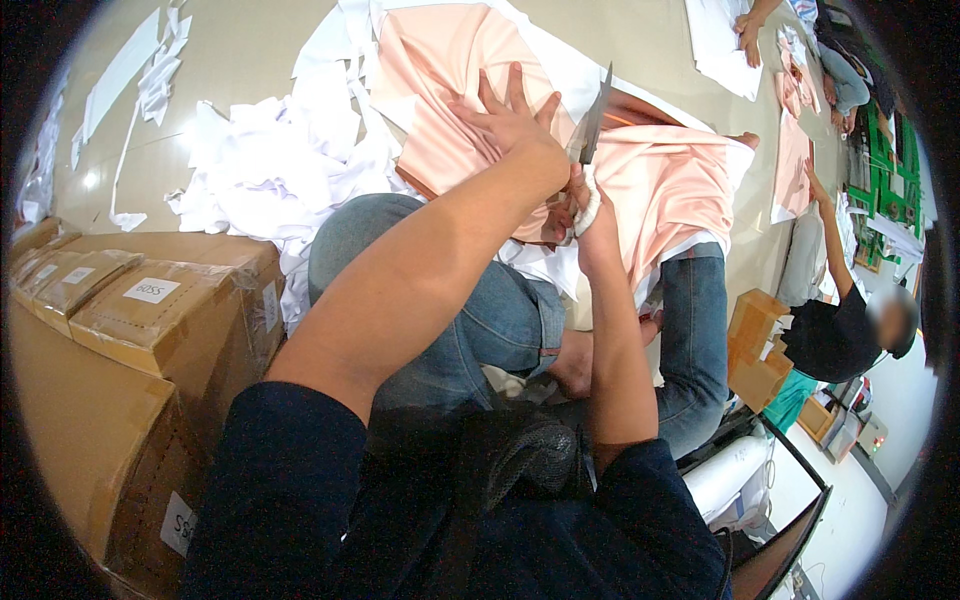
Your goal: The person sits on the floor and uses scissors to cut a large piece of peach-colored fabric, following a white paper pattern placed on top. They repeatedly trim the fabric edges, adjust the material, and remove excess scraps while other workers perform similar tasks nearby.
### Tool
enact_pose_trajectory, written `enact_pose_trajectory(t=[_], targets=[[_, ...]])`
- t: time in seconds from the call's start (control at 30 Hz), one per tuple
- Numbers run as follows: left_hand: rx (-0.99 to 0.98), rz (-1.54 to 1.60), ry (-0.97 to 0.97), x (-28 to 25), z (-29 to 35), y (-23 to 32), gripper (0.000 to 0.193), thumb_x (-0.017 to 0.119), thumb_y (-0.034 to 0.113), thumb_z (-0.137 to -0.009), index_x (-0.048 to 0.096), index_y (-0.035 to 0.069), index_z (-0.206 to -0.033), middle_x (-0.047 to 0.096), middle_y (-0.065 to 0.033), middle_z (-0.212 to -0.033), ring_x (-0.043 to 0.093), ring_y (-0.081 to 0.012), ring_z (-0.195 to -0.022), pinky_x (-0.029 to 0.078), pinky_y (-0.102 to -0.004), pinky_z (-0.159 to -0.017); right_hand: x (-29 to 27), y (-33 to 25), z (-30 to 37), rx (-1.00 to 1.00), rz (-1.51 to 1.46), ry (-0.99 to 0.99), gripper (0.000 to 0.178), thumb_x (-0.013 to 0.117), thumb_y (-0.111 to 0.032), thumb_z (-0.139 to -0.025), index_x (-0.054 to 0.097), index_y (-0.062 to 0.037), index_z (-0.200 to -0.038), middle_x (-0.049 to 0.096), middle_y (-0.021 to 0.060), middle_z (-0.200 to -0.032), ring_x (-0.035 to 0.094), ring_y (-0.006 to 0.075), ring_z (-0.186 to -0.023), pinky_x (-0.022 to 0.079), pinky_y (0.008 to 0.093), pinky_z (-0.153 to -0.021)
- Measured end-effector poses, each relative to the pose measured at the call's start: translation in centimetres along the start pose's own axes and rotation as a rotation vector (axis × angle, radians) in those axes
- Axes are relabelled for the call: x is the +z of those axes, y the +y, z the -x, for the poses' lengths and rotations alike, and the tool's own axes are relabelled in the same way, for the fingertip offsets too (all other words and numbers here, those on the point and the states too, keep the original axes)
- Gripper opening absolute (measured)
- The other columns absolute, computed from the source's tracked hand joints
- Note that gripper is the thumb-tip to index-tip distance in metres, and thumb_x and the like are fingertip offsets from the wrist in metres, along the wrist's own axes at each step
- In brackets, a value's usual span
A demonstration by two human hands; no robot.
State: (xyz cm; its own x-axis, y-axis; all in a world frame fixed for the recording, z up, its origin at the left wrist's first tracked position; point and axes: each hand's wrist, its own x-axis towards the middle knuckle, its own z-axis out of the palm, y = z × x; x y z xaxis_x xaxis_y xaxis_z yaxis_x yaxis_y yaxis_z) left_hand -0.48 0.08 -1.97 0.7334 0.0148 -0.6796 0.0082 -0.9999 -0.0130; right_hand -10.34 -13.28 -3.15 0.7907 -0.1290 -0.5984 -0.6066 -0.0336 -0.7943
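Observation:
Fingers spread, my left hand [512, 125] lies flat on a piece of pale pink satin-like fabric [430, 45] that drapes over my lap and the floor. My right hand [592, 220] is closed round the handles of a pair of scissors [594, 125], their long blades pointing up and away from me. Something white is wrapped about the handle at the thumb. My left forearm crosses in front of part of the cloth, and its wrist is close beside the scissors. White fabric [545, 40] edges the pink cloth and shows beneath it.
A heap of white fabric scraps [265, 165] lies to my left, with cut strips [125, 75] beyond. Taped cardboard boxes [190, 310] stand at my near left. At right another person [835, 335] reaches toward pink cloth [790, 165]; another hand [748, 38] rests on white fabric.

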Motion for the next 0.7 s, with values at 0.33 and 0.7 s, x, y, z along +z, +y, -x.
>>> enact_pose_trajectory(t=[0.33,0.7], targets=[[0.016,0.011,0.015,0.5,-0.7,0.1,0.117,0.079,0.045,-0.099,-0.005,0.051,-0.181,-0.019,-0.0162,-0.19,-0.003,-0.0654,-0.169,0.02,-0.0971,-0.116,-2.9,-2.7,-2.1,-0.002,0.286,-0.044,0.066,0.072,-0.071,-0.104,0.066,-0.005,-0.106,0.05,-0.0008,-0.064,0.052,0.0123,-0.052,0.043,0.029,-0.052],[0.033,0.031,0.019,0.2,-0.3,-0.4,0.129,0.089,0.041,-0.092,-0.004,0.051,-0.181,-0.02,-0.0165,-0.19,-0.004,-0.0661,-0.168,0.023,-0.0977,-0.114,-5.7,-3.0,-3.8,-0.027,0.398,-0.08,0.061,0.085,-0.061,-0.099,0.071,-0.0016,-0.109,0.057,-0.0019,-0.068,0.055,0.0095,-0.053,0.043,0.0272,-0.049]])
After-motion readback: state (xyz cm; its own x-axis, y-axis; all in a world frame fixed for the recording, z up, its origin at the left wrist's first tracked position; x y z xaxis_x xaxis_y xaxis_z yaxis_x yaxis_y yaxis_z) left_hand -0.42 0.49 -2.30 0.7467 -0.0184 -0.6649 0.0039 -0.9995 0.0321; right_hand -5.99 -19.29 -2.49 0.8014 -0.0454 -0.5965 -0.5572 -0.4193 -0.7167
